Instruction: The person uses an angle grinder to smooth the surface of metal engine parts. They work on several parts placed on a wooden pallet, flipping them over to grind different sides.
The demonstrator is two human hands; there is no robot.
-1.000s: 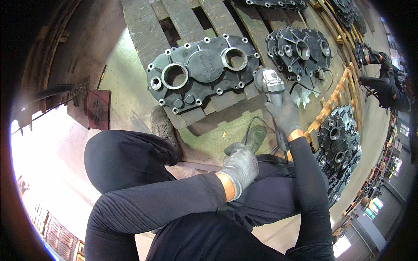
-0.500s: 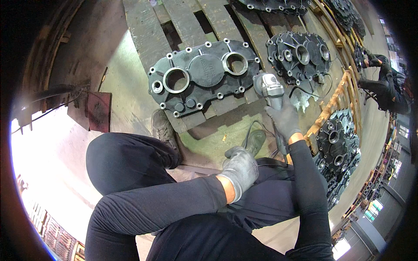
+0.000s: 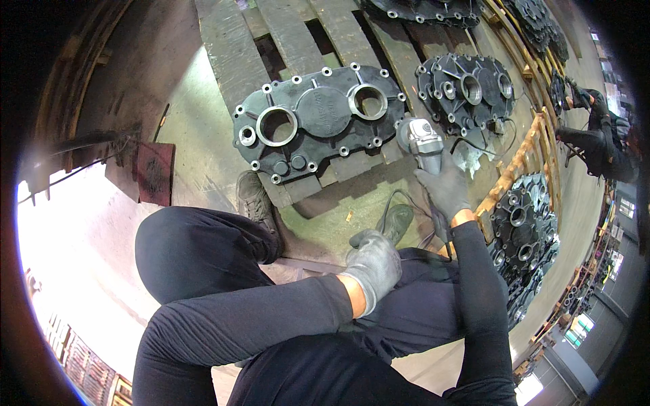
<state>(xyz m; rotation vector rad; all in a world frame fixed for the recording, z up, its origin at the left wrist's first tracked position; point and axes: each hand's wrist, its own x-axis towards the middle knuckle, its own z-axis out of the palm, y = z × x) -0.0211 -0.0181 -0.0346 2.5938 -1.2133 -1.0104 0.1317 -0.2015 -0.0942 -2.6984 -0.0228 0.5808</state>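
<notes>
One slatted wooden pallet [image 3: 235, 57] on the floor [image 3: 193, 128] bears a black casting [image 3: 323, 114].

I see a worn wooden pallet [image 3: 233, 57] in the upper middle of the frame, its slats carrying a large black cast cover [image 3: 323, 113] that lies flat. Another dark casting [image 3: 423, 9] rests at the top edge. On the greenish floor [image 3: 315, 227] below, I find two grey shoes [image 3: 254, 199] and, between them, a small yellowish scrap [image 3: 349, 216].

Dk-red board [image 3: 156, 174] at L, co-worker [image 3: 598, 139] at far R.
</notes>
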